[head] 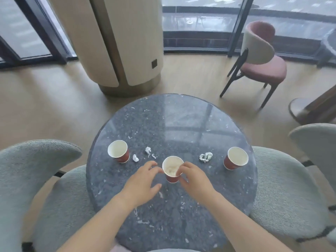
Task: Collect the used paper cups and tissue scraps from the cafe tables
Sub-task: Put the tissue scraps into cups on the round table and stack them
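Three red cups (118, 151) stood on our table (181, 124). Our right hand (195, 179) gripped the middle cup (171, 169) at its rim; our left hand (141, 180) lay open at its 9 o'clock. It looked light and squashy, so we judged a soft side hold best.

The left hand (141, 180) and the right hand (195, 179) were bare, and so were both forearms along all their visible length. Below the near edge of the round table (181, 124) showed a narrow strip of pale pinkish fabric (119, 249), too little to tell the garment.
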Motion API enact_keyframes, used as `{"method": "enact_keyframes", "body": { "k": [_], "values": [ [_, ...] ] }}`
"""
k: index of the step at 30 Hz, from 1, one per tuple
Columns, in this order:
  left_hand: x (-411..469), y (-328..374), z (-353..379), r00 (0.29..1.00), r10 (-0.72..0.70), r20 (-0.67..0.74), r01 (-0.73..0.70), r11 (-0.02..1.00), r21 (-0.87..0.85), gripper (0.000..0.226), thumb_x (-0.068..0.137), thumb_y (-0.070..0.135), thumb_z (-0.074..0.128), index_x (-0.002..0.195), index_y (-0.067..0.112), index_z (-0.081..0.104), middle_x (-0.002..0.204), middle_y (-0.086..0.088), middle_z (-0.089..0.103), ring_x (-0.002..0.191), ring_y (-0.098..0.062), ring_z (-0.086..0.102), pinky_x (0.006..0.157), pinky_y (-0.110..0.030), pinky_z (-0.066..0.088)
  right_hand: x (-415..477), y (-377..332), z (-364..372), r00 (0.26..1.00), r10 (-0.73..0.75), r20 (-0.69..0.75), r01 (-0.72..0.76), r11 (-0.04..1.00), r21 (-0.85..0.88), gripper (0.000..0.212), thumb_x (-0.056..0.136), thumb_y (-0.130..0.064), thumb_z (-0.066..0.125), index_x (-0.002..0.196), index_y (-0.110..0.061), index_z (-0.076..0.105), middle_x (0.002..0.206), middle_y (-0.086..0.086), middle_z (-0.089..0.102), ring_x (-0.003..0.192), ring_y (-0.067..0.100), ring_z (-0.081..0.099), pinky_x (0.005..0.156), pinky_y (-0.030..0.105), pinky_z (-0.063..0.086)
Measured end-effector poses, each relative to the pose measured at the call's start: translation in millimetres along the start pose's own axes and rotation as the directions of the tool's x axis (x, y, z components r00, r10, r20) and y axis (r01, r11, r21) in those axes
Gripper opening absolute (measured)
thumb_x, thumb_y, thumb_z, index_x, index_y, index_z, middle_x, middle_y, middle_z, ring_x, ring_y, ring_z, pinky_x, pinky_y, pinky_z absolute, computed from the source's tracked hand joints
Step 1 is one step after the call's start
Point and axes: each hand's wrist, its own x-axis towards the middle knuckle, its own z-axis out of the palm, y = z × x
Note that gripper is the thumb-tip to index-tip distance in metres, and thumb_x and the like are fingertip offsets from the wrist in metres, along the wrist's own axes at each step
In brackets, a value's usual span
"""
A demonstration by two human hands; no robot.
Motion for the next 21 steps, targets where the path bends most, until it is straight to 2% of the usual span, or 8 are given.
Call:
{"method": "enact_keyframes", "body": {
  "k": [5,10,13,16,19,21],
  "values": [
    [4,-25,-20,0.998,-0.054,-0.03,0.054,0.998,0.009,0.036,0.086,0.033,0.057,0.121,0.032,0.048,0.138,0.011,0.034,0.125,-0.008,0.039,0.099,-0.032,0.042,23,-10,11,1.0,0.012,0.011,-0.011,1.0,-0.017,0.008,0.084,-0.013,0.057,0.087,-0.016,0.064,0.103,-0.005,0.059,0.094,0.018,0.054,0.066,0.023,0.033],
    [18,-47,-32,0.998,-0.043,-0.049,0.043,0.999,-0.005,0.031,0.085,0.029,0.059,0.115,0.031,0.053,0.127,0.014,0.042,0.114,-0.008,0.046,0.091,-0.032,0.046,38,-22,15,0.994,0.109,-0.009,-0.109,0.994,-0.031,0.01,0.085,-0.013,0.055,0.089,-0.016,0.064,0.105,-0.005,0.06,0.1,0.019,0.052,0.072,0.031,0.044],
    [27,-61,-38,0.994,-0.029,-0.102,0.029,1.0,-0.002,0.025,0.084,0.023,0.059,0.108,0.028,0.057,0.119,0.013,0.048,0.103,-0.009,0.051,0.08,-0.034,0.051,47,-28,18,0.984,0.175,-0.022,-0.176,0.982,-0.066,0.012,0.085,-0.012,0.053,0.087,-0.015,0.064,0.104,-0.003,0.06,0.1,0.021,0.052,0.072,0.035,0.048],
    [34,-76,-43,0.983,-0.007,-0.185,0.005,1.0,-0.012,0.02,0.082,0.011,0.058,0.097,0.023,0.063,0.106,0.013,0.056,0.087,-0.009,0.054,0.064,-0.029,0.048,55,-30,24,0.973,0.229,-0.031,-0.231,0.968,-0.097,0.012,0.085,-0.011,0.053,0.089,-0.014,0.064,0.106,-0.002,0.059,0.101,0.023,0.051,0.072,0.035,0.048],
    [39,-89,-48,0.983,0.001,-0.185,-0.004,1.0,-0.018,0.019,0.083,0.01,0.056,0.091,0.025,0.065,0.099,0.016,0.058,0.078,-0.004,0.049,0.059,-0.024,0.043,60,-32,32,0.962,0.271,-0.036,-0.273,0.951,-0.143,0.014,0.086,-0.013,0.051,0.092,-0.015,0.063,0.107,-0.002,0.059,0.101,0.023,0.05,0.07,0.032,0.047],
    [41,-97,-51,0.985,0.01,-0.173,-0.011,1.0,-0.007,0.018,0.084,0.011,0.056,0.091,0.025,0.064,0.1,0.017,0.058,0.079,-0.002,0.045,0.058,-0.023,0.041,64,-34,36,0.956,0.289,-0.039,-0.292,0.942,-0.166,0.014,0.087,-0.014,0.05,0.094,-0.016,0.063,0.107,-0.002,0.058,0.1,0.022,0.051,0.069,0.032,0.047]
  ]
}}
